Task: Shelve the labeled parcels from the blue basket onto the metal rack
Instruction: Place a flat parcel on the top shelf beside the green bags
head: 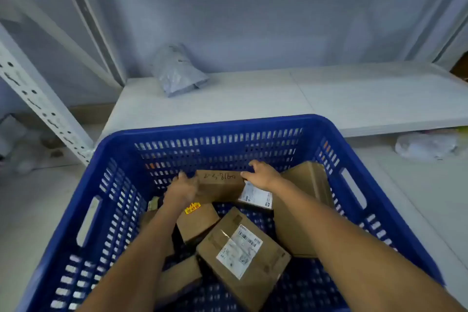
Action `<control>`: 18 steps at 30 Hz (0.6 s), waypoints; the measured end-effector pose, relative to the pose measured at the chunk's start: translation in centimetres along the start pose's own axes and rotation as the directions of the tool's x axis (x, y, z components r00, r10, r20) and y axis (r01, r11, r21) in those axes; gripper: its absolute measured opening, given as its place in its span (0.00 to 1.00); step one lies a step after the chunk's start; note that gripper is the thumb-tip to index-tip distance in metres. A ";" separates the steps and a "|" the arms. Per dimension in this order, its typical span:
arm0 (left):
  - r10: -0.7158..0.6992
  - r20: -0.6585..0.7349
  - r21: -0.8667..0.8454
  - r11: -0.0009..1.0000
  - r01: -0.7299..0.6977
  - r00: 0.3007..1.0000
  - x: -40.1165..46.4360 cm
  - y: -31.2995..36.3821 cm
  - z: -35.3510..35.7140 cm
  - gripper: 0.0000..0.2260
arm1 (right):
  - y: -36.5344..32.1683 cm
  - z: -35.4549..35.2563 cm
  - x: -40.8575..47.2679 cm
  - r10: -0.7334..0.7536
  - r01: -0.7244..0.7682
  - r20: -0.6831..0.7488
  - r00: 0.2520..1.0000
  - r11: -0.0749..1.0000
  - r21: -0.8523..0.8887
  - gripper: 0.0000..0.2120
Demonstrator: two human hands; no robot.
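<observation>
Cardboard box (219, 185) with handwriting on its top sits at the far end of the blue basket (326, 126), in the middle of the frame, and both hands grip it. At the box's left end the left hand (181, 189) closes over the edge, and at the right end the right hand (262, 175) holds the upper corner with the fingers curled over the far edge. A white shipping label (257, 196) shows at the box's lower right corner, just below the right wrist. Nearer the bottom of the frame lie more parcels: a small box with a yellow sticker (196, 223) under the left forearm, a larger labelled box (243, 256) lying tilted in the centre, and a tall box (301, 210) leaning against the basket's right wall. Beyond the basket, across the middle of the frame, runs the white shelf (329, 99) of the metal rack, its perforated upright (38, 99) at the left. A grey plastic mailer bag (177, 71) stands on the shelf against the back wall, upper centre. A crumpled clear bag (425, 145) lies on the floor under the shelf at the right.
</observation>
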State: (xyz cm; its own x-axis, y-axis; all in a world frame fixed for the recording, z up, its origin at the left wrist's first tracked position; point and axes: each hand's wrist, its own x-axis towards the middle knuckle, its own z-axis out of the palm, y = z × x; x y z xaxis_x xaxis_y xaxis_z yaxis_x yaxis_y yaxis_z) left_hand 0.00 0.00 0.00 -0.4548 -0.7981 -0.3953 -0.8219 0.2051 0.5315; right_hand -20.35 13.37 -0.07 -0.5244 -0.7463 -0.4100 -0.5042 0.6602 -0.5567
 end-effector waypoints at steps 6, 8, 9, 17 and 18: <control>-0.098 0.073 -0.163 0.981 0.109 0.993 1.0 -1.0 2.0 0.29 | 0.2 4.0 1.5 0.112 -0.127 0.089 0.990 0.974 0.188 0.33; -0.104 0.083 -0.276 0.953 0.124 0.991 0.9 -1.1 2.4 0.26 | 0.1 4.5 1.5 0.107 -0.125 0.087 0.990 0.961 0.245 0.31; -0.123 0.094 -0.364 0.919 0.149 0.988 0.8 -0.9 2.6 0.25 | 0.0 4.5 1.4 0.110 -0.123 0.063 0.992 0.956 0.267 0.30; -0.056 0.176 -0.739 0.653 0.170 0.983 -5.8 4.3 -4.7 0.16 | -4.0 -4.9 -6.1 0.126 -0.046 -0.077 0.989 0.757 0.652 0.21; -0.030 0.189 -0.764 0.623 0.167 0.981 -7.2 5.8 -6.8 0.16 | -5.2 -7.3 -7.6 0.117 -0.035 -0.068 0.991 0.710 0.703 0.21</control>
State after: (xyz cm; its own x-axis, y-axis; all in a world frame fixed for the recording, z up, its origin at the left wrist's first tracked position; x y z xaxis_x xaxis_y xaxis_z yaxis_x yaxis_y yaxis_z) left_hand 0.88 3.09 11.07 -0.4865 -0.6823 -0.5458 -0.3253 -0.4383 0.8379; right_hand -18.77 16.25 11.19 -0.6252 -0.6566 -0.4218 0.1427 0.4352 -0.8890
